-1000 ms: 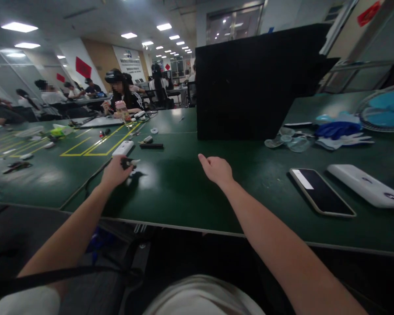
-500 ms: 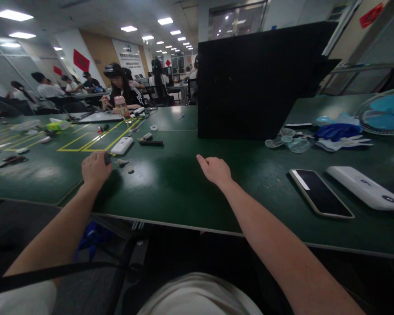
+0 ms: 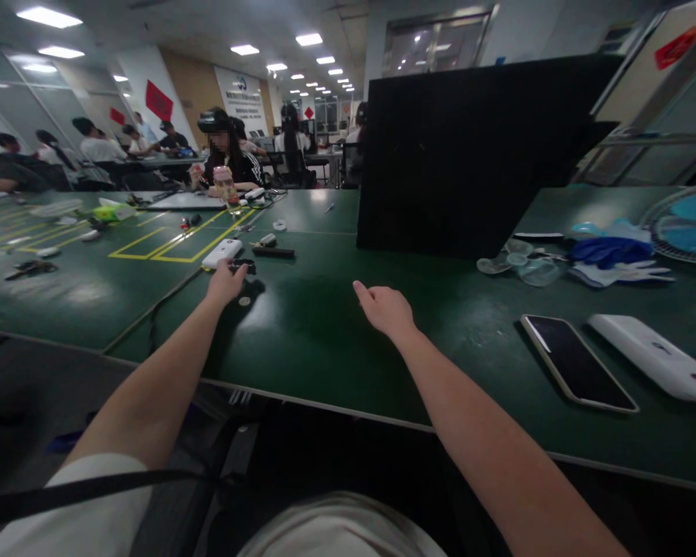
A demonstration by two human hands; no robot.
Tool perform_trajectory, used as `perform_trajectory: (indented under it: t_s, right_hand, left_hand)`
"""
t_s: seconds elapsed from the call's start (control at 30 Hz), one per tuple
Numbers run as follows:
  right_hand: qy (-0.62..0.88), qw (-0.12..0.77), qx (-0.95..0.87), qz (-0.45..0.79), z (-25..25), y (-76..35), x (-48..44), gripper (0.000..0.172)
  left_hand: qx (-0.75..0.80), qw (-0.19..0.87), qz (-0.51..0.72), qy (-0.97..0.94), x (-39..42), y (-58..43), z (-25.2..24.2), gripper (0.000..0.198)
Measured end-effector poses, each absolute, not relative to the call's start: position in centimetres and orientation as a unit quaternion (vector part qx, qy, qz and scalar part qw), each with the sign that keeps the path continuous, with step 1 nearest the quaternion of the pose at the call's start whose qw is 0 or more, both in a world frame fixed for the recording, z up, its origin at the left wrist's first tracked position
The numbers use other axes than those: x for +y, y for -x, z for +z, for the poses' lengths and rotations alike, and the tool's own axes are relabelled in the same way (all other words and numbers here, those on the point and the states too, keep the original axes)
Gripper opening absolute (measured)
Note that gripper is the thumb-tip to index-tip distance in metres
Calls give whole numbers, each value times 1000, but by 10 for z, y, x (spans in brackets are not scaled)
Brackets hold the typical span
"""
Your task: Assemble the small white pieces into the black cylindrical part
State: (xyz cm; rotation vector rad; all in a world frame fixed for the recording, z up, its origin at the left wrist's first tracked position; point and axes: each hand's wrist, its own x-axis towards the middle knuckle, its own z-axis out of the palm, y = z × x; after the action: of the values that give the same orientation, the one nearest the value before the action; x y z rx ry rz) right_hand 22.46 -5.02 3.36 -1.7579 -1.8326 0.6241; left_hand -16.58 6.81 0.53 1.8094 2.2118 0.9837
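You wear an off-white top (image 3: 342, 530), its front falling in soft, rounded folds. The left sleeve (image 3: 69, 530) is short and loose, ending near your elbow. A flat black strap (image 3: 93, 490) crosses it (whether it is fastened to you is unclear). Your left hand (image 3: 226, 285) and right hand (image 3: 387, 311) are bare, as are both forearms (image 3: 469, 418).

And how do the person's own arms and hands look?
The left hand and right hand are bare, without visible watch or bracelet. On the left, a short whitish sleeve shows, with a dark strap across it; on the right, no sleeve shows.
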Motion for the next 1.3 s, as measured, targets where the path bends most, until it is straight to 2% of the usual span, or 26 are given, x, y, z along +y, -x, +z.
perform_trajectory:
  t_s: [0.23, 0.43, 0.67, 0.93, 1.17, 1.23, 1.3]
  right_hand:
    - [649, 264, -675, 232, 33, -226, -50, 74]
    - [645, 255, -681, 236, 34, -225, -53, 74]
    - [645, 254, -683, 230, 37, -222, -53, 74]
    - [674, 311, -640, 201, 42, -231, -47, 71]
    - [702, 395, -574, 145, 42, -248, -39, 67]
    - [705, 359, -591, 158, 45, -249, -39, 59]
    - [687, 272, -645, 194, 50, -248, -41, 42]
  left_hand:
    - [697, -33, 287, -656, 90, 136, 8, 55]
    - [705, 72, 268, -653, 112, 132, -5, 61]
    - [653, 145, 306, -677, 103, 81, -9, 56]
    - [572, 155, 288, -752, 55, -29, -4, 60]
    - [516, 116, 278, -802, 20, -108, 3, 53]
    - [511, 118, 277, -805, 17, -113, 4, 52]
    - [517, 126, 269, -803, 17, -111, 5, 51]
